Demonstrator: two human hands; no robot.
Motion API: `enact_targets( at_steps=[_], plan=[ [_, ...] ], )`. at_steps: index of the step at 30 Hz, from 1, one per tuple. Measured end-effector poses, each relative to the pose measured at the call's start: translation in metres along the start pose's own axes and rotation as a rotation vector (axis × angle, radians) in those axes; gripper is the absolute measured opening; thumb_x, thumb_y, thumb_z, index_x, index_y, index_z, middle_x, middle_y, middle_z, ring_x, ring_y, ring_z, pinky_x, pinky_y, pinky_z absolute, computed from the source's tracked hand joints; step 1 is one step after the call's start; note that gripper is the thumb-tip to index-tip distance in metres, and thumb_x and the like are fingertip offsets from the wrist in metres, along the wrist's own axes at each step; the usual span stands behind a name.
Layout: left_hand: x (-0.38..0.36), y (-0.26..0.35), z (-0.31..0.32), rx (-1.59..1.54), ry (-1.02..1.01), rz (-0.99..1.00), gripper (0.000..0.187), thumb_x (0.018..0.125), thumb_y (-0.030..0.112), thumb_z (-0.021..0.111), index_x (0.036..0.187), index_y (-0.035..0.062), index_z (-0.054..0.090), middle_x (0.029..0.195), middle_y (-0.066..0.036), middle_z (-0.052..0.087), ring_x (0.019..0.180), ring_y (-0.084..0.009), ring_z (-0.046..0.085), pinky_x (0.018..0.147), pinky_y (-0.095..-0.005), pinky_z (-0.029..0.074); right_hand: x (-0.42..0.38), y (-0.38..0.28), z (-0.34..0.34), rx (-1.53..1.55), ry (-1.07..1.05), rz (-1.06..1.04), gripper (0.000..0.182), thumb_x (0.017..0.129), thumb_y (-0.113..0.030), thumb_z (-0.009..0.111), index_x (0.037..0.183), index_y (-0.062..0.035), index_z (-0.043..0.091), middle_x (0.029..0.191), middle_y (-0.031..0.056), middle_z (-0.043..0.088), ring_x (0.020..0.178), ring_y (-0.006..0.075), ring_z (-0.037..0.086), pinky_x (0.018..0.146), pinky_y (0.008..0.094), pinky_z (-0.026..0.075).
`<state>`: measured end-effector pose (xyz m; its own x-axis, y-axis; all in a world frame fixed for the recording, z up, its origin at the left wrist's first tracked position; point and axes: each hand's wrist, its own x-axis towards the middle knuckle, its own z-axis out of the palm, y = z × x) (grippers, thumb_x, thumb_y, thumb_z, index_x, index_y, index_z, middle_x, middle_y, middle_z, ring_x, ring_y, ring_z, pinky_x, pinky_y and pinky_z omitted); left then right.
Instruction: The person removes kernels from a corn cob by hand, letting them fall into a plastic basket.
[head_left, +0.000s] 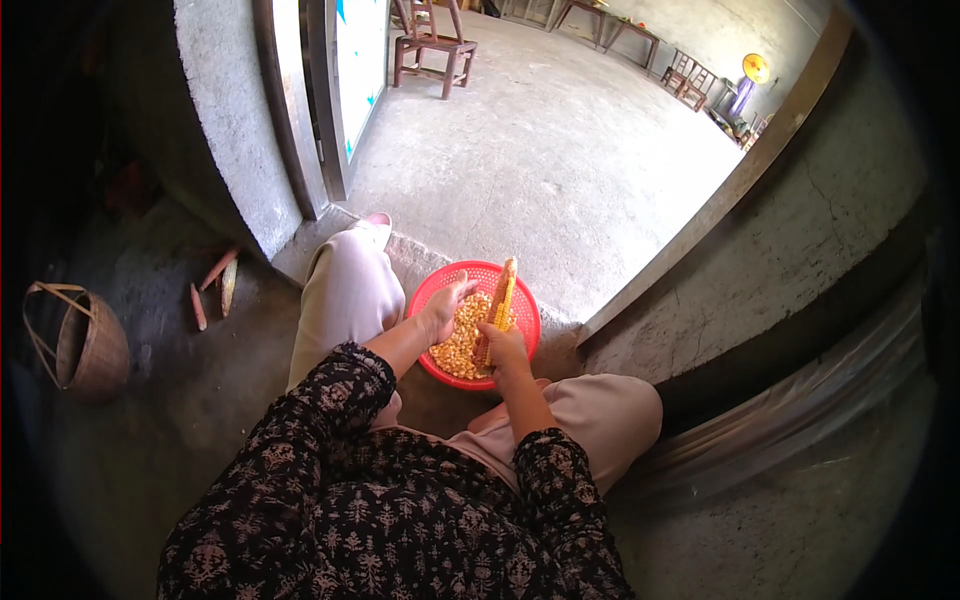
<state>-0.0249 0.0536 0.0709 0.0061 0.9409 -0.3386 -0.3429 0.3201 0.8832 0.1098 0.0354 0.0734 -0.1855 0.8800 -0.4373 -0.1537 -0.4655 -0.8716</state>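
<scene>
A red perforated basket [530,315] stands on the floor between my legs, with loose yellow corn kernels [458,350] spread inside it. My right hand [505,348] is closed around a corn cob [504,293], held upright and tilted over the basket. Part of the cob still bears yellow kernels, while a reddish-brown strip along it is bare. Over the left side of the basket, my left hand [443,312] has its fingers stretched out, apart from the cob, just above the kernels.
Several cobs [221,268] lie on the floor to the left, near a woven basket with a handle [98,345]. A doorway with a door [357,80] opens ahead. Beyond it stand a wooden chair [436,42] and benches. A concrete wall [780,240] rises on the right.
</scene>
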Motion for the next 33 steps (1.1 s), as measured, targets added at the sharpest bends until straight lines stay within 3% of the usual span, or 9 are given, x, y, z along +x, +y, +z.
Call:
enact_targets(
  at_steps=[3, 5, 9, 11, 15, 24, 29, 33],
  plan=[
    [-0.001, 0.001, 0.000, -0.052, 0.052, -0.107, 0.048, 0.083, 0.054, 0.037, 0.105, 0.0135, 0.048, 0.112, 0.001, 0.043, 0.105, -0.0168, 0.034, 0.085, -0.0519, 0.027, 0.000, -0.001, -0.001, 0.020, -0.037, 0.005, 0.013, 0.076, -0.011, 0.058, 0.081, -0.0018, 0.051, 0.060, 0.0050, 0.051, 0.045, 0.0149, 0.051, 0.038, 0.0277, 0.043],
    [-0.002, 0.001, 0.000, 0.019, 0.033, -0.156, 0.043, 0.081, 0.049, 0.047, 0.101, 0.0112, 0.049, 0.101, -0.001, 0.046, 0.095, -0.0159, 0.042, 0.080, -0.0439, 0.036, 0.002, 0.001, -0.001, -0.036, -0.036, 0.048, 0.013, 0.076, -0.012, 0.059, 0.082, -0.0029, 0.052, 0.058, 0.0044, 0.050, 0.043, 0.0140, 0.049, 0.037, 0.0264, 0.041],
    [-0.005, -0.001, -0.001, 0.033, -0.039, -0.190, 0.045, 0.078, 0.046, 0.053, 0.104, 0.0094, 0.051, 0.099, -0.007, 0.050, 0.089, -0.0170, 0.047, 0.073, -0.0354, 0.038, -0.004, 0.000, 0.003, 0.004, -0.087, -0.009, 0.015, 0.075, -0.013, 0.060, 0.084, -0.0025, 0.054, 0.058, 0.0040, 0.051, 0.043, 0.0129, 0.049, 0.037, 0.0248, 0.039],
    [-0.014, 0.007, 0.006, 0.058, -0.004, -0.181, 0.041, 0.077, 0.044, 0.056, 0.097, 0.0077, 0.053, 0.084, -0.003, 0.052, 0.073, -0.0123, 0.050, 0.059, -0.0278, 0.041, 0.000, 0.005, 0.002, -0.125, -0.098, 0.004, 0.022, 0.072, -0.012, 0.062, 0.088, 0.0016, 0.055, 0.067, 0.0060, 0.056, 0.050, 0.0128, 0.053, 0.042, 0.0254, 0.041],
    [-0.006, -0.003, -0.001, 0.072, -0.060, -0.182, 0.039, 0.078, 0.039, 0.057, 0.096, 0.0050, 0.052, 0.083, -0.007, 0.057, 0.073, -0.0152, 0.055, 0.060, -0.0273, 0.046, -0.008, 0.003, 0.006, -0.204, -0.190, -0.008, 0.019, 0.073, -0.015, 0.063, 0.086, -0.0029, 0.057, 0.062, 0.0028, 0.054, 0.046, 0.0109, 0.050, 0.039, 0.0245, 0.038],
    [0.003, -0.016, -0.008, 0.103, -0.011, -0.071, 0.031, 0.085, 0.032, 0.049, 0.094, 0.0021, 0.054, 0.080, -0.008, 0.060, 0.066, -0.0162, 0.058, 0.059, -0.0288, 0.047, -0.008, 0.007, 0.007, -0.298, -0.219, -0.110, 0.023, 0.074, -0.017, 0.063, 0.091, -0.0030, 0.057, 0.069, 0.0015, 0.056, 0.054, 0.0095, 0.052, 0.049, 0.0231, 0.041],
    [0.002, -0.003, -0.008, -0.034, 0.085, -0.112, 0.033, 0.086, 0.034, 0.046, 0.087, 0.0030, 0.055, 0.077, -0.008, 0.058, 0.064, -0.0169, 0.058, 0.058, -0.0322, 0.047, -0.009, 0.009, 0.001, -0.403, -0.259, -0.072, 0.018, 0.075, -0.016, 0.061, 0.084, -0.0026, 0.054, 0.066, 0.0029, 0.054, 0.051, 0.0116, 0.050, 0.044, 0.0260, 0.040],
    [-0.003, 0.019, -0.006, -0.050, 0.095, -0.128, 0.029, 0.085, 0.032, 0.048, 0.087, 0.0040, 0.055, 0.077, -0.008, 0.059, 0.066, -0.0176, 0.058, 0.060, -0.0328, 0.048, -0.037, -0.015, 0.001, -0.290, -0.276, 0.026, 0.017, 0.074, -0.016, 0.061, 0.081, -0.0026, 0.053, 0.064, 0.0035, 0.053, 0.050, 0.0125, 0.050, 0.042, 0.0268, 0.040]
  ],
)
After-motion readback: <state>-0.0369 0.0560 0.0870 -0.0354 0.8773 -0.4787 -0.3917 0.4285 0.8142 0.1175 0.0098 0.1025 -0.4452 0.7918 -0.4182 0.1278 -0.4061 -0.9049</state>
